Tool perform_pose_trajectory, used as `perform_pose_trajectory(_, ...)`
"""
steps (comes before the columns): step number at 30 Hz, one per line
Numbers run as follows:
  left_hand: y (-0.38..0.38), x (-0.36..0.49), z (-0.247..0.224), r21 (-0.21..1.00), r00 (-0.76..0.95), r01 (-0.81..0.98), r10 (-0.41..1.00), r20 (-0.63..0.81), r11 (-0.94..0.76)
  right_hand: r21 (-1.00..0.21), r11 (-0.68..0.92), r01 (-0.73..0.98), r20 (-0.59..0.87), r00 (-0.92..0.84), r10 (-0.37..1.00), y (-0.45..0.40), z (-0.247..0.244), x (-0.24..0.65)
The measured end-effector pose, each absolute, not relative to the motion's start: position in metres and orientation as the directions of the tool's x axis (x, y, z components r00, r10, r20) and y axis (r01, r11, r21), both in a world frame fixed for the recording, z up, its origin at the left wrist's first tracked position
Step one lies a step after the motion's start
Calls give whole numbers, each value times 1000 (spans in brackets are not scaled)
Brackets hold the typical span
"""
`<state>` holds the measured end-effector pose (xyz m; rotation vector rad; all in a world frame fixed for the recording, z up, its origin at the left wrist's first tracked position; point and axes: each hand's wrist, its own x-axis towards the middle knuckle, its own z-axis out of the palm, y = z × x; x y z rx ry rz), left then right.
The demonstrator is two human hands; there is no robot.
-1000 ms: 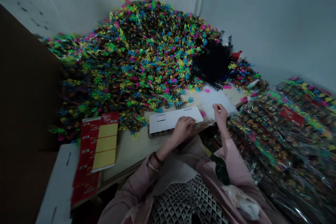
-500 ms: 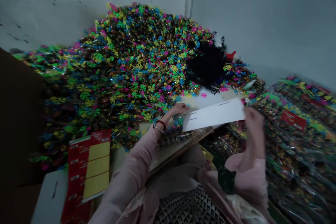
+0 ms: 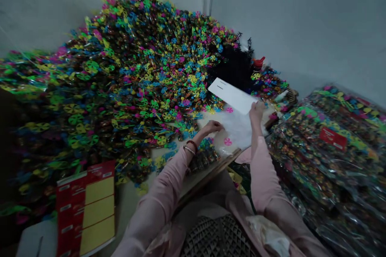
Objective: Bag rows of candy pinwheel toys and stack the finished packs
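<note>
My right hand (image 3: 256,111) grips the near right end of a long white card (image 3: 233,94) with short dark slots near its far end. The card slants up and to the left over the worktop. Left of it, my left hand (image 3: 213,127) has its fingers pinched at the edge of a thin clear plastic bag (image 3: 239,130), which lies on the board below the card. A pink wheel-shaped piece (image 3: 228,141) shows by the bag. Just below my left hand sits a row of small dark packed toys (image 3: 205,160), partly hidden by my wrist.
A large heap of colourful wrapped toys (image 3: 144,76) covers the back and left. Behind the card is a black spiky bundle (image 3: 230,68). Red and yellow printed cards (image 3: 70,213) lie at lower left. Filled clear bags (image 3: 340,156) are stacked at right.
My right hand has swung the white card left and away from me, tilting its far end up. My left hand has moved slightly right, onto the plastic's edge. The camera view has shifted.
</note>
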<state>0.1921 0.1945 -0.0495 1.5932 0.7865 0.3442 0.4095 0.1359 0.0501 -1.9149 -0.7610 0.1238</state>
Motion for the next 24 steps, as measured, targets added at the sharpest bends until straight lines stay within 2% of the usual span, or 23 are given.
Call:
perform_pose_trajectory(2, 193, 192, -50, 977, 719, 212, 672, -178, 32, -761, -337, 555, 373, 798, 473, 120, 33, 392)
perform_pose_trajectory(3, 192, 193, -50, 983, 714, 178, 682, -161, 45, -713, -325, 622, 436, 755, 489, 109, 27, 381)
perform_pose_trajectory(5, 188, 195, -49, 990, 699, 124, 703, -134, 65, -624, -244, 742, 492, 616, 615, 85, 15, 356)
perform_pose_trajectory(7, 184, 197, -48, 994, 685, 88, 720, -112, 71, -526, -208, 824, 453, 479, 752, 66, 7, 327)
perform_pose_trajectory(9, 178, 198, -46, 996, 678, 66, 729, -91, 63, -412, -230, 882, 390, 399, 830, 55, 2, 302)
perform_pose_trajectory(12, 172, 195, -39, 998, 689, 64, 722, -61, 23, -267, -276, 923, 331, 356, 874, 51, 1, 281)
perform_pose_trajectory(15, 169, 190, -28, 994, 724, 105, 688, -50, -39, -198, -277, 940, 290, 326, 900, 56, 6, 278)
perform_pose_trajectory(18, 169, 185, -17, 982, 762, 157, 646, -54, -102, -209, -222, 953, 273, 274, 922, 62, 9, 280)
perform_pose_trajectory(20, 169, 182, -13, 974, 776, 179, 628, -54, -137, -288, -185, 940, 286, 268, 920, 65, 8, 285)
perform_pose_trajectory(22, 167, 177, -10, 970, 780, 185, 624, -47, -157, -485, -201, 851, 328, 390, 860, 68, 6, 294)
perform_pose_trajectory(24, 166, 169, -9, 970, 766, 178, 642, -32, -164, -684, -230, 693, 344, 584, 735, 66, 9, 313)
